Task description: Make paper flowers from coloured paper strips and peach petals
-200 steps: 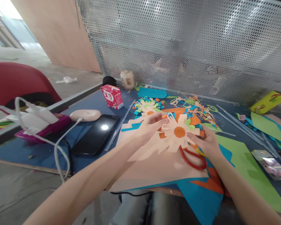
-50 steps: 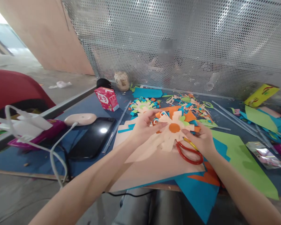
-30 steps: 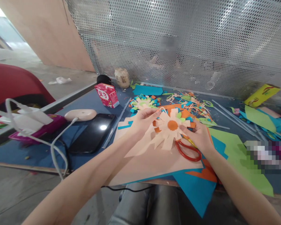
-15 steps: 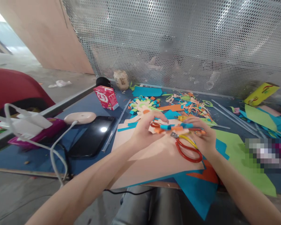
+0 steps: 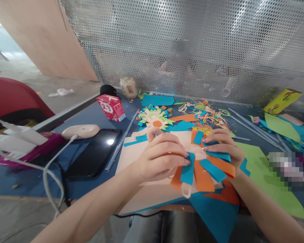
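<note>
Orange and blue paper strips make up the paper flower [image 5: 204, 167], held just right of frame centre, low in the picture, between both hands. Its back side faces the camera; strips fan downward and toward the lower right, with a pale looped petal hanging at the bottom. No single long axis: the piece is roughly round, tilted up toward the viewer.

Left hand [image 5: 159, 157]: fingers curled narrow, closed on the flower's left edge, fingertips pressing a blue strip. Right hand [image 5: 224, 145]: fingers bent over the flower's upper right edge, gripping it; strips spill across the wrist.

Beneath the flower lies a peach paper sheet [image 5: 139, 158], overlapping a blue sheet [image 5: 215, 216] that overhangs the near table edge at the bottom of the frame. A green sheet [image 5: 268, 182] lies to the right.

Writing: the red carton [image 5: 110, 107], upper left of centre, carries white characters, not legible. The yellow box [image 5: 281, 101] at the far right shows a red mark, unreadable.

A second finished flower [image 5: 155, 118] lies above the hands, apart from them. A dark tablet [image 5: 95, 152] sits left of the peach sheet, with a pale oval device [image 5: 81, 131] and white cable beside it.

Edges and room: a perforated metal screen [image 5: 192, 44] closes the far side of the table. Scraps crowd the upper centre; bare blue table surface [image 5: 91, 114] shows near the carton.
</note>
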`<state>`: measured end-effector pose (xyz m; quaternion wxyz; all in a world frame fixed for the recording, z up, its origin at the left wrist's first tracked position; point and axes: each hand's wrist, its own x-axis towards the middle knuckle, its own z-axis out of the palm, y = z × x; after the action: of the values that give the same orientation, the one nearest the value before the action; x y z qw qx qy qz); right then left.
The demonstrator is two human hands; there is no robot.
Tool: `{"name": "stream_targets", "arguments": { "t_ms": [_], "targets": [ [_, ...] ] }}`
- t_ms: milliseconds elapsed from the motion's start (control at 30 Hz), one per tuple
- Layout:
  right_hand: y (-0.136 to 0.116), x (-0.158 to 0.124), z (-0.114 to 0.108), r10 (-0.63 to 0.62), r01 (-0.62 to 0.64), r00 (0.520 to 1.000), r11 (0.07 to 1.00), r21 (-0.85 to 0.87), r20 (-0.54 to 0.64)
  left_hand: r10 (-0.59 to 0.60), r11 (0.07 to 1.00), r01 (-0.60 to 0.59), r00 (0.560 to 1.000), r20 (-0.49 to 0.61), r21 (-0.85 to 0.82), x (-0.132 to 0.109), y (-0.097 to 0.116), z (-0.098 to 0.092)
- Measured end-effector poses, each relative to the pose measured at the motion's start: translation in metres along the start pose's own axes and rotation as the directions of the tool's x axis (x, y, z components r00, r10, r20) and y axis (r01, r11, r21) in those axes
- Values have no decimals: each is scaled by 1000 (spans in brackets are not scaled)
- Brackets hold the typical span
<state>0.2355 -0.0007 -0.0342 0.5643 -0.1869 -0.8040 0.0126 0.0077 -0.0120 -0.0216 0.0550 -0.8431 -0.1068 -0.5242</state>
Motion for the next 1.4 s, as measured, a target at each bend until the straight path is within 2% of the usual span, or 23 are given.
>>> {"name": "stream_targets", "arguments": {
  "t_ms": [267, 433, 733, 900, 967, 1000, 1033, 1067, 1133, 1167, 1200, 1233, 1267, 1400],
  "targets": [
    [-3, 1, 1, 46, -48, 998, 998, 39, 46, -39, 999, 39, 999, -2, 2, 3, 2, -1],
    [-3, 0, 0, 33, -36, 998, 998, 46, 57, 5, 1000, -5, 1000, -24, 4, 6, 1, -1],
    [-2, 3, 1, -9, 8, 999, 999, 42, 41, -15, 997, 8, 996, -88, -82, 3, -5, 6],
    [0, 4, 0, -20, 20, 1000, 1000, 2, 15, -109, 988, 99, 991, -78, -120, -5, -7, 9],
    [3, 3, -3, -41, 39, 999, 998, -58, -18, -245, 954, 232, 968, -49, -188, -9, -12, 9],
    [4, 2, -4, -59, 54, 997, 994, -98, -41, -348, 905, 327, 937, -30, -274, -11, -16, 9],
    [5, 1, -6, -85, 75, 994, 987, -143, -65, -466, 814, 429, 885, 2, -392, -12, -20, 9],
    [6, 1, -7, -116, 100, 990, 977, -189, -77, -584, 669, 523, 810, 61, -528, -12, -24, 8],
    [6, 0, -9, -186, 162, 981, 946, -279, -62, -758, 235, 644, 591, 277, -728, -11, -31, 7],
    [5, 0, -9, -217, 195, 976, 927, -320, -34, -774, 20, 672, 479, 414, -741, -9, -33, 7],
    [5, 1, -9, -242, 227, 970, 907, -355, 1, -760, -140, 685, 389, 521, -715, -7, -34, 7],
    [4, 1, -9, -261, 256, 964, 888, -383, 39, -729, -250, 698, 321, 605, -672, -5, -33, 7],
    [3, 1, -9, -277, 281, 958, 872, -402, 68, -702, -310, 705, 283, 654, -638, -3, -32, 7],
    [3, 2, -8, -312, 323, 945, 836, -443, 98, -663, -390, 710, 226, 714, -587, 1, -22, 9]
  ]
}}
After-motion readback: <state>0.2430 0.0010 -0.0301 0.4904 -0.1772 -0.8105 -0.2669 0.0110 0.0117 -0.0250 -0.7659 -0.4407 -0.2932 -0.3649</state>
